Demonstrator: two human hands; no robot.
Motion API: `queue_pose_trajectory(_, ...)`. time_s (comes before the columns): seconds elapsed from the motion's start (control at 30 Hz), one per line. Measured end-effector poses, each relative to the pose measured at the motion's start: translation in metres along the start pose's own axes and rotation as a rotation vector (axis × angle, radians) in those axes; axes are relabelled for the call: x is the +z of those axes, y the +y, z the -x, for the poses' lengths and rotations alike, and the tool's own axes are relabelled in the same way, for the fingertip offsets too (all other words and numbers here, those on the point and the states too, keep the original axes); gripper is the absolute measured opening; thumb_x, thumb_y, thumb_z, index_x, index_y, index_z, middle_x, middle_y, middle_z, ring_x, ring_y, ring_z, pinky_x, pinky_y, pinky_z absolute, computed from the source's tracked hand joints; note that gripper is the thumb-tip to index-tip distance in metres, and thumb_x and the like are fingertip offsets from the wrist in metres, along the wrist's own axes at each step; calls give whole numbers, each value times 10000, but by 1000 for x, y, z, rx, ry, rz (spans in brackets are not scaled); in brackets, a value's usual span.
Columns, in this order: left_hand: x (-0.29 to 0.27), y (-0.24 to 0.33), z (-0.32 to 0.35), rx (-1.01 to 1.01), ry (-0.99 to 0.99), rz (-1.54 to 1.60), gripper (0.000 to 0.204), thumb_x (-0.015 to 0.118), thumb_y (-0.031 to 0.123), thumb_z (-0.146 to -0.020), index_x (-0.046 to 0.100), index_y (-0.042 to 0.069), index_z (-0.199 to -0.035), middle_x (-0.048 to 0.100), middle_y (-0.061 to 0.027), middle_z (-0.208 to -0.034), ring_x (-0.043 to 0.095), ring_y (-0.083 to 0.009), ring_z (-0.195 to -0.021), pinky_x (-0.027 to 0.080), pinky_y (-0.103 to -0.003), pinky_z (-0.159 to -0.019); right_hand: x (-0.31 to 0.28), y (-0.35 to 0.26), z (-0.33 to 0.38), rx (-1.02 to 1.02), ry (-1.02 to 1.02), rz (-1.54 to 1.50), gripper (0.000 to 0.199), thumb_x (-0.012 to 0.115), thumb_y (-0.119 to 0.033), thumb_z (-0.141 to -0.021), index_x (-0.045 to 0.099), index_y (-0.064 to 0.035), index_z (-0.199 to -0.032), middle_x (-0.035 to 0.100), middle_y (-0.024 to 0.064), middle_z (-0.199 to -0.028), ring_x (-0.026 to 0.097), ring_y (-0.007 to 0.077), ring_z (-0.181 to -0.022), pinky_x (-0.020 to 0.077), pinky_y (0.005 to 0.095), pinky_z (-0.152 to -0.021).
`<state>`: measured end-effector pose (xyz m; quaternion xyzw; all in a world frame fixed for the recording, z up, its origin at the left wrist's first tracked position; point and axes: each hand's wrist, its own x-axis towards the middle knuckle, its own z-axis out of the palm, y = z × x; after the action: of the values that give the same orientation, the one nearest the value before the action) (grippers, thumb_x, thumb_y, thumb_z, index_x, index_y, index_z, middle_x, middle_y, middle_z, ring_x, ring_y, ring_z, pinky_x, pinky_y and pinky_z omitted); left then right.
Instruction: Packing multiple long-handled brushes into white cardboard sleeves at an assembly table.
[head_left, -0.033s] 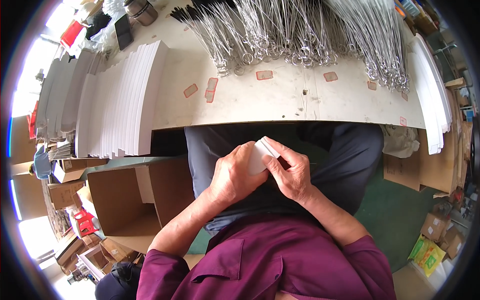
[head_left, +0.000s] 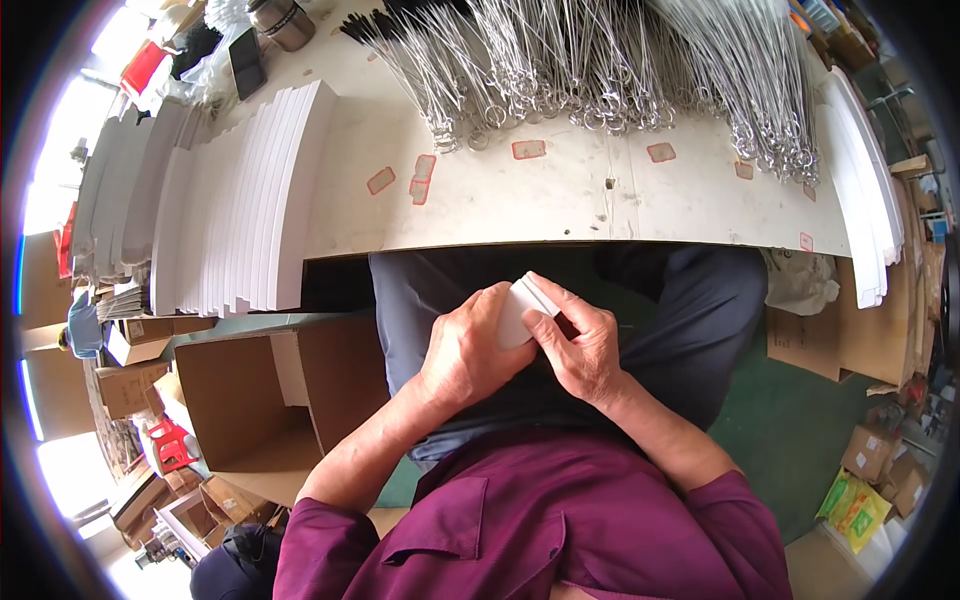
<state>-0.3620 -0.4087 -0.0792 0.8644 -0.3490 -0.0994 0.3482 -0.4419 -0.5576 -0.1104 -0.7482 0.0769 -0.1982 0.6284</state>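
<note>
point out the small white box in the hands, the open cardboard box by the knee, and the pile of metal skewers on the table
small white box (head_left: pixel 518 305), head view, on its white face between the hands.
open cardboard box (head_left: pixel 235 395), head view, on its inner wall.
metal skewers (head_left: pixel 600 60), head view, on the shafts mid-pile.

2 hands (head_left: pixel 470 345), 1 white packet (head_left: pixel 522 305), 1 open cardboard box (head_left: pixel 250 400), 1 metal cup (head_left: pixel 283 22).

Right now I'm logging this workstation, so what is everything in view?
white sleeve: one, white, held in both hands over the lap
metal skewers: many, silver, heaped along the far side of the table
table: one, off-white, ahead
flat white sleeves: many, white, fanned out at the table's left end
cardboard box: one, brown, open, lower left
left hand: one, on the sleeve
right hand: one, on the sleeve
</note>
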Motion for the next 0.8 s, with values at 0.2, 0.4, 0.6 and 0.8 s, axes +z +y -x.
queue_pose_trajectory(0.2,-2,-1,-3,4,-16,20,476,804,229,-779,605,-33,-1124,714,-229,-969,730,-397,-867,608,-475,-733,0,-4,2,-3,-49,41,428,725,-118,-973,618,69,-1343,752,235,-1050,772,254,-895,598,331,-755)
queue_pose_trajectory(0.4,-1,-4,-1,1,-5,33,490,809,216,-766,607,-27,-1140,714,-231,-977,728,-405,-870,607,-477,-738,2,-4,2,-69,-64,91,412,720,-67,-958,625,68,-1335,749,241,-1024,773,258,-874,592,332,-727)
queue_pose_trajectory(0.6,2,-5,0,-75,27,45,575,835,239,-770,618,-21,-1235,711,-249,-1077,718,-422,-986,605,-473,-811,6,-6,-2,34,-37,63,370,695,-57,-975,642,45,-1327,759,200,-1012,743,156,-859,574,288,-740)
queue_pose_trajectory(0.8,-35,10,-2,-157,-117,30,744,864,309,-773,533,0,-1363,680,-235,-1195,687,-406,-1086,576,-468,-915,-12,-14,-27,278,-8,-223,396,660,-99,-1018,607,28,-1390,695,44,-993,614,56,-752,538,228,-651)
